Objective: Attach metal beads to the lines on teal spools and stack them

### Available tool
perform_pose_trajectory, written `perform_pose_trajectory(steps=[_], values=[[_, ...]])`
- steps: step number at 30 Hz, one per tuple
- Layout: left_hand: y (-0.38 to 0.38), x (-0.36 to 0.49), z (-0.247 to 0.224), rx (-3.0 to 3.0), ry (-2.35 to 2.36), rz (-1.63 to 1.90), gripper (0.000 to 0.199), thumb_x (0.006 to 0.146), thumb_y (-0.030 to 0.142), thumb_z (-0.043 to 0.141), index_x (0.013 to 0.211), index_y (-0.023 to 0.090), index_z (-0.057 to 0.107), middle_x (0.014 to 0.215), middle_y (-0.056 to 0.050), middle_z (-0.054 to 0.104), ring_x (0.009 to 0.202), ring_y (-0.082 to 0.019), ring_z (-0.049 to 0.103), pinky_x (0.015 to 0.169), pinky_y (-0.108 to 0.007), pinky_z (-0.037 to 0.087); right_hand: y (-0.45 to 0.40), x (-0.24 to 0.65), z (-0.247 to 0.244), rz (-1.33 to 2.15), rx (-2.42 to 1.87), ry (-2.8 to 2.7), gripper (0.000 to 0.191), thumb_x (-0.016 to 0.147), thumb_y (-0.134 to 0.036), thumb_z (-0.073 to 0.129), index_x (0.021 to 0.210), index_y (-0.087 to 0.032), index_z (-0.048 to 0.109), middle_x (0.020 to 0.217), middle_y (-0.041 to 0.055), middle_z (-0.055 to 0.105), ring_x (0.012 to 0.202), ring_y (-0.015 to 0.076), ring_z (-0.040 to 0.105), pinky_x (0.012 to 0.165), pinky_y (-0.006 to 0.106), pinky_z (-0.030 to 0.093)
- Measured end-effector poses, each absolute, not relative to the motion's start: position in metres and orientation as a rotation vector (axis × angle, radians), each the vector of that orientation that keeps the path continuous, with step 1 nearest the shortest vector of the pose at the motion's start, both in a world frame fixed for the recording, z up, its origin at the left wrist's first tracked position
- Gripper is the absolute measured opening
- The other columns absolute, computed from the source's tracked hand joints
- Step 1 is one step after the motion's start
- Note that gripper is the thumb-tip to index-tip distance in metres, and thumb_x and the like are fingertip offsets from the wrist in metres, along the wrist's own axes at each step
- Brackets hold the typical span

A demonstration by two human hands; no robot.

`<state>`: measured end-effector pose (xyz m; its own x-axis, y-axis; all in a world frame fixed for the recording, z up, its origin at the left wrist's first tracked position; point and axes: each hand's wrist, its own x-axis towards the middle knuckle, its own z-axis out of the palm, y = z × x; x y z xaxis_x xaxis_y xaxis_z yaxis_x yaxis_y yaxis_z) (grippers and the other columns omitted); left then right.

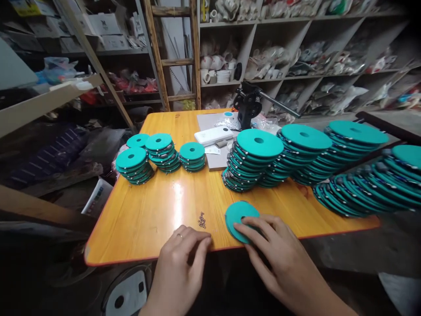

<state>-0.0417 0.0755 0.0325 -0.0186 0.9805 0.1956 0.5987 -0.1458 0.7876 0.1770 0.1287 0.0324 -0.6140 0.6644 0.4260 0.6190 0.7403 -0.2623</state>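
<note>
A teal foam disc (236, 218) with a centre hole lies flat near the table's front edge. My right hand (279, 250) grips it, fingers over its top and thumb at its near edge. To its left, my left hand (184, 259), with a ring on one finger, is closed in a pinch at the table edge. Whatever is between those fingertips, if anything, is too small to make out. Just beyond the left hand lies a little pile of tiny dark metal pieces (201, 220).
Stacks of teal discs with line and pins round their rims stand at left (131, 166) and right (253, 162). Behind are a white power bank (213, 136) and a black clamp-like device (248, 105) with a metal bar. Shelves of bagged goods (279, 57) and a wooden ladder (177, 61) line the back.
</note>
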Motion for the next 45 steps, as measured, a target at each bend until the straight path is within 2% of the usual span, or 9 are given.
perform_pose_trajectory(steps=[4,7,10,14,20,33,37,40,45], values=[[0.074,-0.033,0.03,1.957,1.631,0.99,0.014,0.094,0.015,0.049,0.089,0.02,0.061,0.082,-0.005,0.064,0.08,-0.022,0.057,0.072,-0.036,0.044,0.122,0.171,0.03,0.181,-0.941,-2.403,0.039,0.088,-0.01,0.051,0.126,-0.017,0.056,0.125,0.012,0.057,0.115,0.0275,0.046,0.091,0.045,0.046],[0.071,-0.029,0.031,1.922,1.643,1.011,0.014,0.094,0.014,0.049,0.085,0.02,0.058,0.08,-0.004,0.062,0.08,-0.021,0.055,0.072,-0.035,0.043,0.123,0.152,0.032,0.3,-0.794,-2.345,0.039,0.091,-0.008,0.05,0.13,-0.015,0.053,0.127,0.0088,0.06,0.12,0.0241,0.046,0.097,0.04,0.044],[0.069,-0.03,0.032,1.863,1.625,1.04,0.017,0.095,0.015,0.048,0.082,0.02,0.057,0.079,-0.003,0.06,0.079,-0.019,0.055,0.07,-0.032,0.043,0.128,0.137,0.032,0.451,-0.706,-2.249,0.026,0.092,-0.008,0.052,0.116,-0.018,0.059,0.104,0.0028,0.069,0.112,0.021,0.052,0.093,0.036,0.043],[0.072,-0.042,0.032,1.867,1.652,1.014,0.015,0.095,0.016,0.049,0.085,0.021,0.058,0.08,-0.002,0.061,0.081,-0.019,0.055,0.07,-0.032,0.043,0.134,0.132,0.03,0.553,-0.699,-2.165,0.014,0.088,-0.006,0.058,0.093,-0.019,0.064,0.082,0.0002,0.065,0.093,0.0186,0.055,0.084,0.036,0.043],[0.092,-0.064,0.029,1.968,1.918,0.781,0.008,0.093,0.025,0.055,0.094,0.021,0.061,0.087,-0.004,0.062,0.086,-0.024,0.051,0.074,-0.039,0.041,0.135,0.129,0.032,0.619,-0.771,-2.072,0.017,0.085,-0.003,0.058,0.089,-0.018,0.063,0.077,0.0003,0.063,0.083,0.0164,0.053,0.079,0.034,0.042],[0.108,-0.061,0.026,1.951,1.866,0.809,0.007,0.084,0.018,0.058,0.078,0.018,0.061,0.075,-0.004,0.06,0.077,-0.022,0.051,0.07,-0.038,0.042,0.135,0.127,0.033,0.655,-0.815,-2.036,0.014,0.086,-0.004,0.056,0.085,-0.018,0.059,0.074,0.0005,0.06,0.08,0.0159,0.054,0.075,0.034,0.041],[0.099,-0.055,0.029,1.701,1.694,1.057,0.009,0.086,0.016,0.057,0.077,0.018,0.058,0.078,-0.003,0.06,0.071,-0.017,0.056,0.064,-0.031,0.046,0.136,0.125,0.033,0.678,-0.852,-1.984,0.013,0.087,-0.006,0.055,0.083,-0.018,0.057,0.073,0.0005,0.058,0.077,0.0149,0.054,0.073,0.033,0.042],[0.095,-0.046,0.032,1.364,1.489,1.164,0.008,0.086,0.021,0.062,0.078,0.018,0.062,0.08,-0.004,0.064,0.066,-0.014,0.058,0.058,-0.027,0.048,0.135,0.125,0.033,0.699,-0.849,-1.936,0.013,0.088,-0.006,0.054,0.086,-0.018,0.056,0.077,-0.0003,0.06,0.078,0.0135,0.056,0.074,0.031,0.043],[0.096,-0.04,0.032,0.959,1.297,1.144,0.012,0.083,0.028,0.07,0.08,0.017,0.066,0.082,-0.005,0.07,0.07,-0.015,0.068,0.066,-0.026,0.058,0.133,0.127,0.031,0.701,-0.849,-1.913,0.013,0.089,-0.006,0.054,0.088,-0.019,0.056,0.078,-0.001,0.062,0.078,0.0127,0.058,0.073,0.03,0.043]])
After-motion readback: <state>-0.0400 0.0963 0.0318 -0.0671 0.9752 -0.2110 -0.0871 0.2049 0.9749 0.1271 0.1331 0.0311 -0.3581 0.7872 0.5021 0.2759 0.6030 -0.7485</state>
